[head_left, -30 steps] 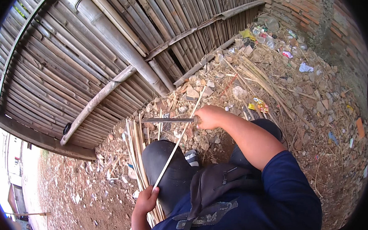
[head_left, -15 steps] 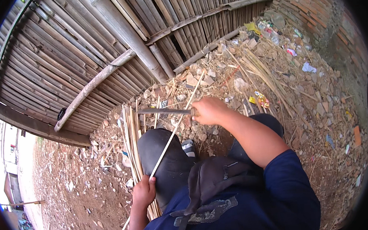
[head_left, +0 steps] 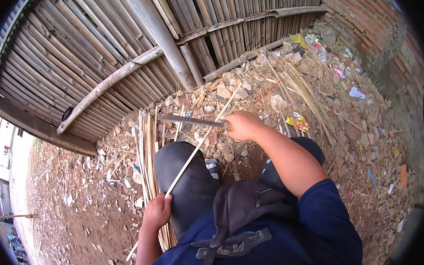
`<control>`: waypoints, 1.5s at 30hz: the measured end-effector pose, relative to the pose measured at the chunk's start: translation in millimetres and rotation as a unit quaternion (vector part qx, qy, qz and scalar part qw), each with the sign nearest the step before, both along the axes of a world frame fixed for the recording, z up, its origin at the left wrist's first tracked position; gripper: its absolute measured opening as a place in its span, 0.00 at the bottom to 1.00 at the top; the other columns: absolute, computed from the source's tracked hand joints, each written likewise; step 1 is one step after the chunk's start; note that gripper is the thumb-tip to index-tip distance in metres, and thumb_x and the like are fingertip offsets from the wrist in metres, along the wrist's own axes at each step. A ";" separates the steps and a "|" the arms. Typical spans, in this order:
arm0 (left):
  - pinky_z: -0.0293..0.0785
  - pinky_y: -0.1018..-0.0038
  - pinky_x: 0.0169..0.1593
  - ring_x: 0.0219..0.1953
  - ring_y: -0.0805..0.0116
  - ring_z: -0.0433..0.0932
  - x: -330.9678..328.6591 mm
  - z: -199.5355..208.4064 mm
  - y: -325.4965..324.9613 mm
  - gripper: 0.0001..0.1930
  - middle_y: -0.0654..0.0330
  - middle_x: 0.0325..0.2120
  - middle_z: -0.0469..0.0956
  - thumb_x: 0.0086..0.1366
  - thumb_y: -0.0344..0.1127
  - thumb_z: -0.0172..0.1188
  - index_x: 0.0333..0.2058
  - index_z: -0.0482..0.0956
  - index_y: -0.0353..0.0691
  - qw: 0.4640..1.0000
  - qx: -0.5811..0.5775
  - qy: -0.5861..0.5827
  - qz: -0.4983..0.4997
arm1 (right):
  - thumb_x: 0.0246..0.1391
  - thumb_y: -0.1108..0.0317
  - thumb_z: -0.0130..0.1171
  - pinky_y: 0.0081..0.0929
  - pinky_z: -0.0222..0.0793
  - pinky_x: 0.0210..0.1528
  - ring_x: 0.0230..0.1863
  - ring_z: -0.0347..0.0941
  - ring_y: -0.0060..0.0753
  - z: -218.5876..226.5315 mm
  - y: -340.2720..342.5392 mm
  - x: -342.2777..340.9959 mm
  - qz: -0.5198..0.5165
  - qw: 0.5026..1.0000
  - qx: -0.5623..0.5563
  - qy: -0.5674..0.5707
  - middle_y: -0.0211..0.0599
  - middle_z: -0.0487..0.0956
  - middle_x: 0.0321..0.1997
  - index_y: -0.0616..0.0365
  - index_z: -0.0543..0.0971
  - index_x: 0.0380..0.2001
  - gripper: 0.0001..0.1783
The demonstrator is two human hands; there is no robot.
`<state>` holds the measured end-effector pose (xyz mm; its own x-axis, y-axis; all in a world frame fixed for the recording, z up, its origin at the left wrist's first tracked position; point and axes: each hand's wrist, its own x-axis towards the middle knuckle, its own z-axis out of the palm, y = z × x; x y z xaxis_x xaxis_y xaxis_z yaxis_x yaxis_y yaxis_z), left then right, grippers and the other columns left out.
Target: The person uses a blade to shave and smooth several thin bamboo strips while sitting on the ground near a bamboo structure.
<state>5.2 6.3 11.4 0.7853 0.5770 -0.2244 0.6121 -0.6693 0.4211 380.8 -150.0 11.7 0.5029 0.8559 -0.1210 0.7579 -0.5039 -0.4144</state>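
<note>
My left hand [head_left: 156, 211] is closed round the lower part of a long pale bamboo strip [head_left: 194, 154], beside my left knee. The strip slants up and to the right over that knee, its far end above the rubble. In my right hand [head_left: 242, 126] is the handle of a long-bladed knife [head_left: 192, 120], its dark blade pointing left. The blade crosses the strip near my right fist; whether it touches is hard to tell. A bundle of split bamboo strips [head_left: 148, 160] lies along the outer side of my left leg, partly hidden by my left hand and forearm.
A bamboo wall [head_left: 105, 56] with a thick post [head_left: 165, 38] rises ahead, meeting a brick wall [head_left: 360, 21] at the right. Loose bamboo strips [head_left: 306, 92], stones and litter cover the ground. A yellow wrapper [head_left: 299, 122] lies past my right knee.
The view has shifted slightly. The knife's blade has tilted, its tip now higher than the handle. Both hands keep their hold.
</note>
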 end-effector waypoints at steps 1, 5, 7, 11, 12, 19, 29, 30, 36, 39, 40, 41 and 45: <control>0.71 0.45 0.38 0.34 0.31 0.77 -2.5 0.1 -0.4 0.19 0.37 0.26 0.78 0.75 0.47 0.48 0.32 0.71 0.35 1.000 -0.007 0.002 -0.005 | 0.52 0.57 0.66 0.46 0.77 0.48 0.44 0.82 0.49 13.1 -0.2 -11.9 0.008 0.999 -0.038 0.025 0.46 0.83 0.38 0.55 0.82 0.40 0.17; 0.71 0.50 0.36 0.31 0.34 0.76 -6.1 -7.1 9.1 0.21 0.39 0.23 0.76 0.76 0.47 0.47 0.31 0.71 0.34 0.997 -0.072 -0.022 -0.011 | 0.53 0.55 0.66 0.46 0.76 0.44 0.40 0.81 0.46 16.0 -0.7 -21.4 0.084 0.992 -0.039 0.090 0.44 0.83 0.35 0.53 0.82 0.39 0.16; 0.69 0.52 0.35 0.30 0.35 0.75 0.8 -5.7 12.5 0.23 0.39 0.23 0.75 0.76 0.48 0.46 0.30 0.71 0.33 0.994 -0.106 -0.003 -0.003 | 0.54 0.56 0.66 0.42 0.75 0.41 0.38 0.81 0.44 -14.7 -1.6 6.1 0.044 0.984 -0.022 0.171 0.45 0.82 0.33 0.58 0.81 0.39 0.17; 0.71 0.51 0.37 0.32 0.34 0.76 -0.9 -4.7 15.0 0.23 0.38 0.24 0.76 0.76 0.49 0.45 0.31 0.72 0.33 0.997 -0.076 -0.007 -0.011 | 0.54 0.56 0.67 0.41 0.75 0.43 0.39 0.81 0.44 -16.1 -6.0 32.8 -0.088 0.985 0.014 0.149 0.45 0.82 0.35 0.62 0.80 0.40 0.20; 0.71 0.50 0.38 0.33 0.33 0.76 -0.2 -3.7 14.2 0.23 0.38 0.25 0.76 0.76 0.49 0.45 0.31 0.72 0.33 0.997 -0.078 -0.004 -0.011 | 0.54 0.56 0.67 0.41 0.76 0.44 0.40 0.81 0.43 -13.3 -7.9 32.6 -0.103 0.984 0.041 0.136 0.46 0.82 0.36 0.63 0.80 0.41 0.20; 0.69 0.46 0.32 0.29 0.31 0.76 -1.0 -9.6 -0.6 0.20 0.38 0.21 0.76 0.76 0.46 0.48 0.30 0.71 0.35 1.000 0.000 -0.023 -0.011 | 0.54 0.57 0.67 0.39 0.75 0.43 0.40 0.81 0.43 1.9 -1.3 -20.8 0.137 0.990 -0.024 0.029 0.44 0.83 0.35 0.59 0.80 0.40 0.18; 0.70 0.45 0.35 0.31 0.31 0.76 -3.6 -12.1 -1.9 0.20 0.37 0.23 0.76 0.75 0.48 0.49 0.30 0.72 0.35 1.000 0.009 -0.021 0.001 | 0.51 0.61 0.64 0.46 0.76 0.48 0.44 0.81 0.48 9.0 -0.7 -9.5 0.037 0.992 -0.085 0.083 0.47 0.83 0.40 0.54 0.81 0.41 0.15; 0.70 0.46 0.35 0.31 0.31 0.77 -0.4 -10.6 0.5 0.21 0.37 0.23 0.76 0.75 0.47 0.49 0.30 0.72 0.35 1.000 0.008 -0.024 0.001 | 0.49 0.59 0.65 0.48 0.75 0.45 0.41 0.81 0.48 0.4 0.9 -13.5 0.063 0.996 -0.030 0.059 0.45 0.83 0.37 0.53 0.81 0.37 0.13; 0.71 0.56 0.33 0.27 0.39 0.77 -4.0 -17.2 8.5 0.24 0.40 0.21 0.75 0.76 0.50 0.49 0.29 0.72 0.33 0.995 -0.081 -0.045 0.026 | 0.49 0.60 0.65 0.42 0.75 0.43 0.39 0.80 0.47 -8.2 -11.2 17.3 0.024 0.986 -0.021 0.161 0.45 0.83 0.36 0.56 0.81 0.38 0.15; 0.71 0.54 0.34 0.29 0.37 0.77 0.6 -11.7 6.2 0.24 0.39 0.22 0.75 0.75 0.50 0.49 0.30 0.73 0.33 0.996 -0.076 -0.046 0.015 | 0.49 0.60 0.64 0.43 0.75 0.44 0.39 0.80 0.47 -37.4 -15.2 40.3 -0.037 0.994 0.001 0.100 0.45 0.83 0.36 0.57 0.81 0.39 0.15; 0.72 0.52 0.35 0.30 0.35 0.77 -0.4 -11.7 5.4 0.23 0.38 0.23 0.76 0.75 0.50 0.49 0.30 0.73 0.33 0.997 -0.058 -0.037 0.018 | 0.49 0.61 0.63 0.43 0.75 0.44 0.40 0.81 0.48 -38.5 -15.0 39.6 -0.051 0.996 -0.010 0.075 0.46 0.83 0.37 0.57 0.81 0.38 0.15; 0.72 0.51 0.35 0.31 0.34 0.77 -1.3 -12.0 5.2 0.23 0.37 0.23 0.76 0.75 0.50 0.49 0.30 0.73 0.33 0.999 -0.039 -0.026 0.019 | 0.49 0.61 0.63 0.43 0.75 0.44 0.40 0.81 0.48 -27.8 -11.9 30.5 -0.057 0.995 -0.003 0.077 0.46 0.83 0.37 0.57 0.81 0.38 0.15; 0.71 0.49 0.32 0.29 0.33 0.77 -4.0 -14.6 -1.3 0.22 0.38 0.22 0.77 0.76 0.49 0.49 0.29 0.72 0.34 0.999 0.007 -0.041 0.012 | 0.48 0.64 0.61 0.46 0.76 0.44 0.41 0.81 0.50 -0.5 0.5 -14.0 0.047 0.991 -0.001 0.125 0.47 0.83 0.36 0.56 0.81 0.35 0.11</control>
